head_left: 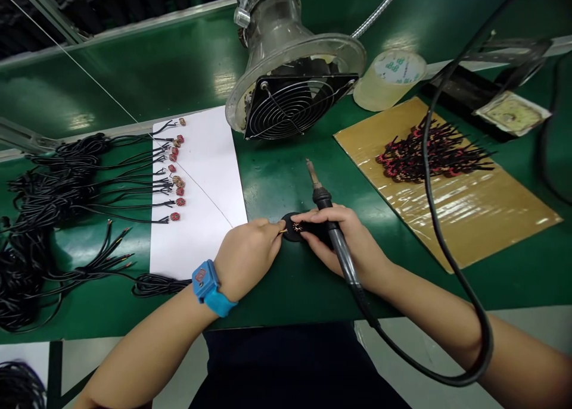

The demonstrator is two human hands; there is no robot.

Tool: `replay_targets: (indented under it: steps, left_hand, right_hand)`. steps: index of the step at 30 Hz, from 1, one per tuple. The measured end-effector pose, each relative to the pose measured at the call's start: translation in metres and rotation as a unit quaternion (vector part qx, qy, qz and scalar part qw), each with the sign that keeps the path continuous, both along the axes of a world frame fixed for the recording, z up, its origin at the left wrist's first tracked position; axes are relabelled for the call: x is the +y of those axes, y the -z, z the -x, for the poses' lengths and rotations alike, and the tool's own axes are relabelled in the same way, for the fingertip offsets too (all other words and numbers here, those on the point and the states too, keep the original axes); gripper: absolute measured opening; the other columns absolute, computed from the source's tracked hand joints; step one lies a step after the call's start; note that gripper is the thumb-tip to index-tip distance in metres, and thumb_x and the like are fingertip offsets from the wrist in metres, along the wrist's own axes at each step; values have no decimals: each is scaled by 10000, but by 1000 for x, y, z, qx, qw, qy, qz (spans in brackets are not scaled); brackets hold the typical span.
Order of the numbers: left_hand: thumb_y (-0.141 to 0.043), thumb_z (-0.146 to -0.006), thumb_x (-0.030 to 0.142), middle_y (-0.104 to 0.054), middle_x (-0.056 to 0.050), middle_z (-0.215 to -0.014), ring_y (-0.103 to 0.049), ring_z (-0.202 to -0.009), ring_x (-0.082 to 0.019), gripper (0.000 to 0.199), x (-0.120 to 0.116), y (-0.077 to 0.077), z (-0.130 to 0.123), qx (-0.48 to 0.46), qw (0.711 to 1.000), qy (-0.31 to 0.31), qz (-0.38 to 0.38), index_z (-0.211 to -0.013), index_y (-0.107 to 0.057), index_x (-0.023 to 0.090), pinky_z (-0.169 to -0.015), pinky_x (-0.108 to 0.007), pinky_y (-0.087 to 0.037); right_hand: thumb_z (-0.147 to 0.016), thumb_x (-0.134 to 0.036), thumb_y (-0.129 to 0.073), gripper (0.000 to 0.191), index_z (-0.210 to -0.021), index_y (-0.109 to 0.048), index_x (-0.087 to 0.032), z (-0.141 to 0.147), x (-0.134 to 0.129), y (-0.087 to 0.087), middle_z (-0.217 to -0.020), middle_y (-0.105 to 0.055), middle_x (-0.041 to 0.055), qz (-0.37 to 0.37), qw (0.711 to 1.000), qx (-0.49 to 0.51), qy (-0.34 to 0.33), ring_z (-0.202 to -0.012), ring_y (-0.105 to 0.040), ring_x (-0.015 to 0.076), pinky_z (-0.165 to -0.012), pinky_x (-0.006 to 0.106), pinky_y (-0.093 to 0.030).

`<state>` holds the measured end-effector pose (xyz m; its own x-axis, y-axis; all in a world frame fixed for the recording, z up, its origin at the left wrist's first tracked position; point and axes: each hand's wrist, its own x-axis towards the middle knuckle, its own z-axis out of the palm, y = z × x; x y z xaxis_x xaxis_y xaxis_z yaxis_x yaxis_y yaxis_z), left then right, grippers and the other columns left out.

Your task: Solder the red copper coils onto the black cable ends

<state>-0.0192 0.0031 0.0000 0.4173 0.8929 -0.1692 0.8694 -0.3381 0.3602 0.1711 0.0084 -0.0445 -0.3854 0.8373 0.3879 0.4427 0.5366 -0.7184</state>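
My left hand (250, 251), with a blue wrist strap (214, 290), is closed in a pinch on a small wire end (283, 231) with a brass-coloured tip. A thin pale strand (196, 183) runs from the upper left to this hand; whether the fingers hold it is hidden. My right hand (348, 242) keeps a soldering iron (342, 251) across its fingers, the tip pointing up and away. Its thumb and forefinger also steady a small round part with copper-coloured prongs (297, 226). This part lies on a black round disc (292, 218) between both hands.
A fume-extraction hood with a fan grille (297, 108) hangs ahead. Left are black cable bundles (58, 177), their ends with red connectors (180, 202) on white paper (201, 242). Right, a brown board (456, 230) bears piled black-and-red leads (429, 153). The iron's cord (435, 218) loops over my right forearm.
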Motion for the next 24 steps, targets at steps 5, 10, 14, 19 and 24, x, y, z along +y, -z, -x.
replay_targets:
  steps: [5, 10, 14, 19, 24]
  left_hand:
    - [-421, -906, 214, -651, -48, -810, -635, -700, -183, 320, -2, 0, 0, 27, 999, 23, -15, -1164, -605, 173, -594, -279, -510]
    - [-402, -916, 222, -638, -55, -811, -632, -701, -193, 333, -2, 0, 1, 34, 999, 38, -8, -1185, -589, 165, -569, -283, -501]
    - [-400, -914, 212, -639, -58, -806, -630, -701, -195, 330, -1, -1, 0, 31, 999, 31, 8, -1178, -592, 161, -571, -285, -498]
    - [-423, -918, 237, -674, -62, -894, -642, -796, -200, 288, 0, -5, 1, -45, 998, -30, 34, -1111, -626, 169, -691, -313, -510]
    - [-415, -928, 291, -685, -19, -852, -626, -778, -159, 258, 2, -10, 0, -164, 978, -122, 53, -912, -647, 180, -696, -270, -470]
  right_hand:
    - [-756, -193, -664, 348, -1010, -430, -234, 2, -2, 1, -911, -607, 24, -18, 998, -18, 56, -854, -588, 180, -760, 366, -479]
    - [-781, -169, -637, 306, -996, -429, -232, 3, 2, 0, -868, -596, 4, -11, 999, -19, 41, -832, -590, 154, -745, 329, -480]
    - [-807, -117, -584, 302, -1027, -419, -241, 1, 4, 0, -924, -617, 14, -4, 1000, -7, -6, -907, -592, 163, -775, 344, -479]
    - [-787, -125, -621, 352, -1047, -416, -242, -2, 2, -1, -969, -642, 25, 8, 1000, 14, 9, -942, -599, 176, -831, 386, -478]
    - [-728, -94, -671, 415, -1012, -410, -249, -2, -7, -7, -919, -628, 28, -17, 994, 81, 73, -877, -625, 179, -819, 405, -500]
